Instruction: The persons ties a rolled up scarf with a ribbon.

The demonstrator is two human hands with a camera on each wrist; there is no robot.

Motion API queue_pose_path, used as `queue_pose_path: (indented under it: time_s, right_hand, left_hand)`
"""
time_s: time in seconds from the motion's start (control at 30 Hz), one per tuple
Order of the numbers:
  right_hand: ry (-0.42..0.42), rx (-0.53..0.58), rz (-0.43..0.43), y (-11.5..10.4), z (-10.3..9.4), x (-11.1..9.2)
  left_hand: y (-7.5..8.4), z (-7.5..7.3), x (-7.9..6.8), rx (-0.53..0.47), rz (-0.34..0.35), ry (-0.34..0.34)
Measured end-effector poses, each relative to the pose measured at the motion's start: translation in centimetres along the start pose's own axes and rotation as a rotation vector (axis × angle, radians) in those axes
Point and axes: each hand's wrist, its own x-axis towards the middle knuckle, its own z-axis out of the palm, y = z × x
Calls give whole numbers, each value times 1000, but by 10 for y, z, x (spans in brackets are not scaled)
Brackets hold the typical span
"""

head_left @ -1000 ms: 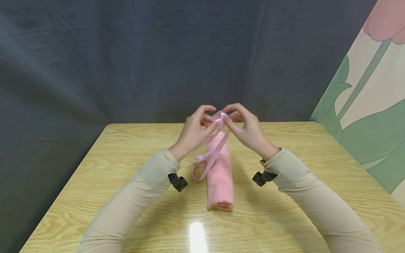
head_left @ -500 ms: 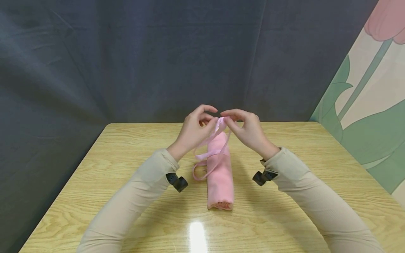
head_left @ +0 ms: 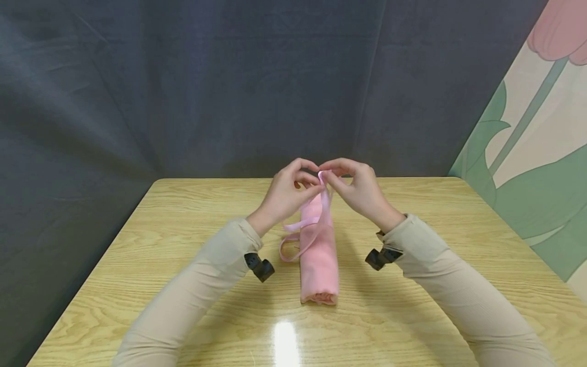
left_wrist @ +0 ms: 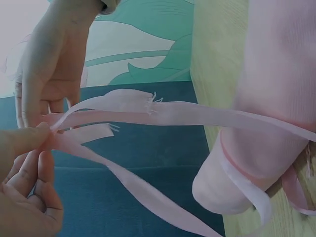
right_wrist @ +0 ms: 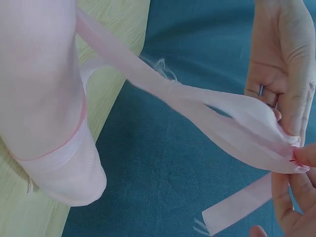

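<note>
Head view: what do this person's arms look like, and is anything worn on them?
The left sleeve and right sleeve are long, plain beige and creased. A small black camera sits by the left cuff, another by the right cuff.

Look at those sleeves, light beige on the left (head_left: 192,288) and right (head_left: 456,288) alike, close-fitting, wrinkling softly toward the rumpled cuffs (head_left: 245,233)! And there, a stubby black camera on the left wrist (head_left: 259,265), its dark twin on the right (head_left: 382,258).
</note>
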Motion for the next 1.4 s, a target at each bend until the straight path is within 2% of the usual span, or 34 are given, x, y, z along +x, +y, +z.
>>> queue_pose_path:
  time_s: [0.2, 0.37, 0.57, 0.7, 1.03, 1.2, 1.4]
  right_hand:
    - [-10, 10, -13, 0, 1, 0]
    - [-24, 34, -23, -2, 1, -1]
    - [-28, 39, -39, -4, 2, -2]
    - [-19, 35, -51, -4, 2, -2]
    - [-6, 30, -81, -4, 2, -1]
    - [-3, 26, -103, -4, 2, -2]
    - [0, 29, -103, -3, 3, -2]
  left_hand:
    - [-2, 3, -1, 4, 26, 34]
    - [-2, 4, -2, 70, 36, 68]
    - [-2, 4, -3, 82, 4, 35]
    - [-3, 4, -3, 77, 11, 25]
    - [-2, 3, -3, 97, 19, 40]
    - [-3, 4, -3, 80, 35, 56]
    - [-5, 4, -2, 53, 25, 62]
